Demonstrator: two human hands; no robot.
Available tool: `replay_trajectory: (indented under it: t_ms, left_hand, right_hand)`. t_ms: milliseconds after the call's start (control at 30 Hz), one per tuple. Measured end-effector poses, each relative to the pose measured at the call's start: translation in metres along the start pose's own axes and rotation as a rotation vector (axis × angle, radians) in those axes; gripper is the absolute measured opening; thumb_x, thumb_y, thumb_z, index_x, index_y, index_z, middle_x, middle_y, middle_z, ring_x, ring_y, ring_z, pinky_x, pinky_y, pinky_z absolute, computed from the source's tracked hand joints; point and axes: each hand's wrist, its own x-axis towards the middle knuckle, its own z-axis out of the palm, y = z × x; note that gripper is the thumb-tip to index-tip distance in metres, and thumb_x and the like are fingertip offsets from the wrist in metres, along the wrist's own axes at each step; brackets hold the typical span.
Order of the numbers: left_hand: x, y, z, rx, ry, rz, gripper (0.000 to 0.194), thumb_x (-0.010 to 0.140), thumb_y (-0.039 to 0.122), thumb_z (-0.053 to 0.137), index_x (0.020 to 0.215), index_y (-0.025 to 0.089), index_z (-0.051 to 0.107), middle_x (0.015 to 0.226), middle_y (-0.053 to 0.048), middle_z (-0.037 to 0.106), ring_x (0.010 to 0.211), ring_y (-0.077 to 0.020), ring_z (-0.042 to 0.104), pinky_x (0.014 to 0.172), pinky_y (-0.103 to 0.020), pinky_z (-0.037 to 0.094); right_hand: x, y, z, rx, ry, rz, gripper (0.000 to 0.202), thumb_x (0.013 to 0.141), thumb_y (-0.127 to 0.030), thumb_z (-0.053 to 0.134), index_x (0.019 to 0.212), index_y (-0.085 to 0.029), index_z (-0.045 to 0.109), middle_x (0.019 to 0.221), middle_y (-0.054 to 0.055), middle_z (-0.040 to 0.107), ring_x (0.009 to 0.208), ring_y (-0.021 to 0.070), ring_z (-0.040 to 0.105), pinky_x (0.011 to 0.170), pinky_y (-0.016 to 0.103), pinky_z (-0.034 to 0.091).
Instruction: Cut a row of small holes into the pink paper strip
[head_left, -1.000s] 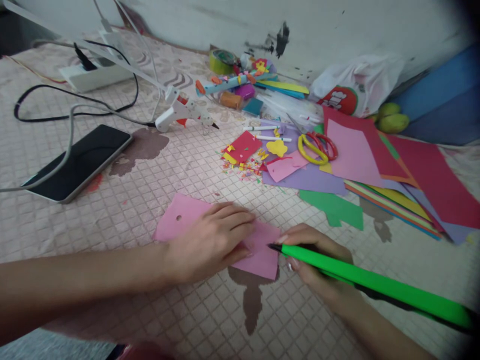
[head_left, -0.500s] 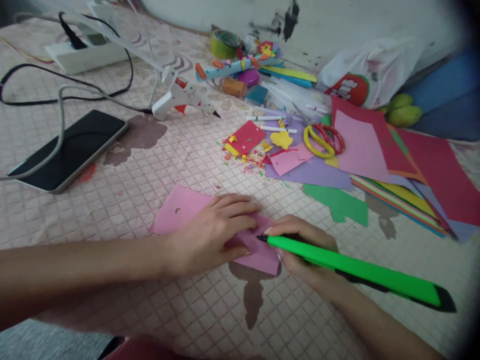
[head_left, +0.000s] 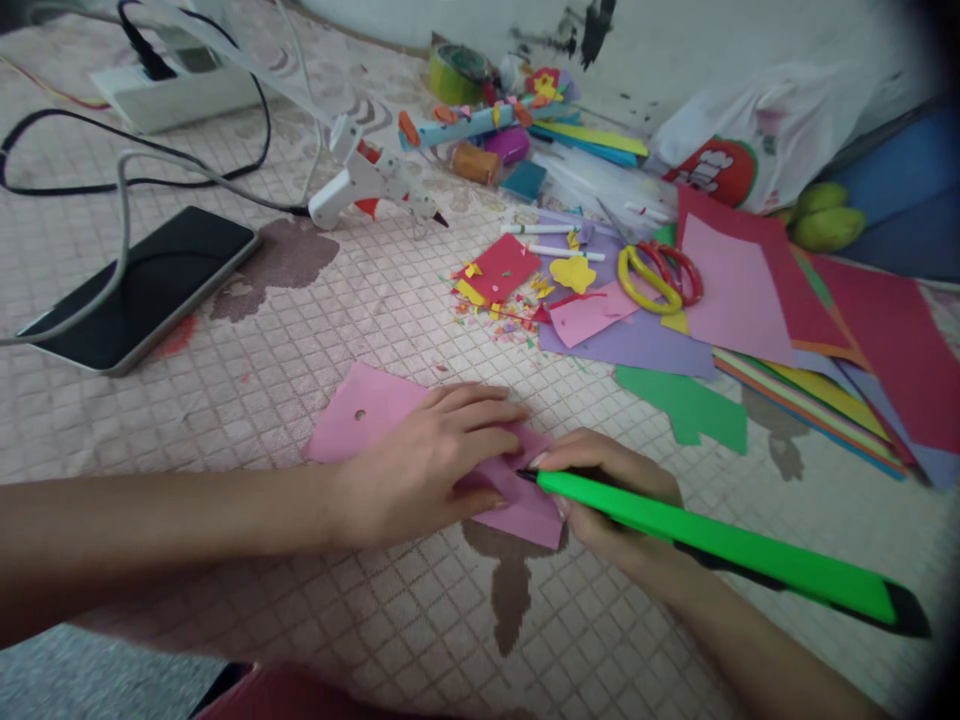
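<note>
A piece of pink paper point(head_left: 375, 405) with a small hole near its left end lies on the patterned tablecloth. Across its middle my left hand point(head_left: 435, 455) lies flat with the fingers stretched out, pressing on the paper. My right hand point(head_left: 615, 480) is closed around a bright green pen point(head_left: 712, 535) with a black tip. The pen tip meets the paper just right of my left fingertips. Whatever mark is under the tip is too small to make out. My left hand covers the middle of the paper.
Scissors point(head_left: 649, 280), coloured paper sheets point(head_left: 735, 290) and paper scraps point(head_left: 499, 270) lie beyond my hands. A white glue gun point(head_left: 367, 180) rests behind, its cable running left past a phone point(head_left: 146, 290). A power strip point(head_left: 172, 95) and plastic bag point(head_left: 750, 140) stand farther back.
The whole view has shifted slightly, with things appearing a little farther right. Both hands, the pen and the pink paper keep nearly the same positions relative to one another.
</note>
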Motion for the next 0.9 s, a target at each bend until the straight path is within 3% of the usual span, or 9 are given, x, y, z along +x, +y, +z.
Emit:
replay_trajectory:
  t_ms: [467, 600, 800, 900]
  left_hand:
    - [0.001, 0.001, -0.001, -0.01, -0.009, -0.013, 0.033, 0.083, 0.029, 0.071, 0.113, 0.019, 0.062, 0.137, -0.008, 0.055, 0.131, -0.0266, 0.044, 0.111, -0.045, 0.036]
    - [0.0, 0.001, 0.0, -0.01, -0.015, -0.019, 0.033, 0.083, 0.029, 0.072, 0.113, 0.019, 0.062, 0.137, -0.008, 0.055, 0.132, -0.0266, 0.044, 0.112, -0.045, 0.036]
    - [-0.001, 0.0, 0.002, 0.028, -0.017, -0.023, 0.032, 0.084, 0.031, 0.071, 0.112, 0.019, 0.062, 0.139, -0.008, 0.054, 0.133, -0.0273, 0.044, 0.112, -0.046, 0.036]
    - [-0.001, 0.0, 0.001, 0.068, -0.01, 0.021, 0.03, 0.085, 0.033, 0.07, 0.11, 0.017, 0.062, 0.138, -0.009, 0.055, 0.131, -0.0278, 0.045, 0.111, -0.046, 0.036]
  right_hand:
    - [-0.001, 0.002, 0.001, -0.025, -0.023, 0.01, 0.028, 0.078, -0.002, 0.057, 0.091, -0.025, 0.066, 0.084, -0.001, 0.07, 0.075, 0.0138, 0.066, 0.066, 0.026, 0.056]
    - [0.006, -0.004, 0.0, -0.007, 0.046, -0.037, 0.024, 0.078, -0.003, 0.057, 0.085, -0.024, 0.066, 0.076, -0.001, 0.071, 0.069, 0.0127, 0.066, 0.062, 0.023, 0.055]
    - [-0.002, 0.004, -0.01, 0.184, 0.203, 0.094, 0.017, 0.08, -0.012, 0.06, 0.088, -0.025, 0.066, 0.081, 0.0, 0.068, 0.066, 0.0132, 0.063, 0.051, 0.022, 0.05]
    - [-0.011, 0.012, -0.015, 0.281, 0.15, 0.232, 0.018, 0.083, -0.014, 0.061, 0.096, -0.026, 0.065, 0.093, 0.001, 0.065, 0.06, 0.0098, 0.058, 0.048, 0.021, 0.046]
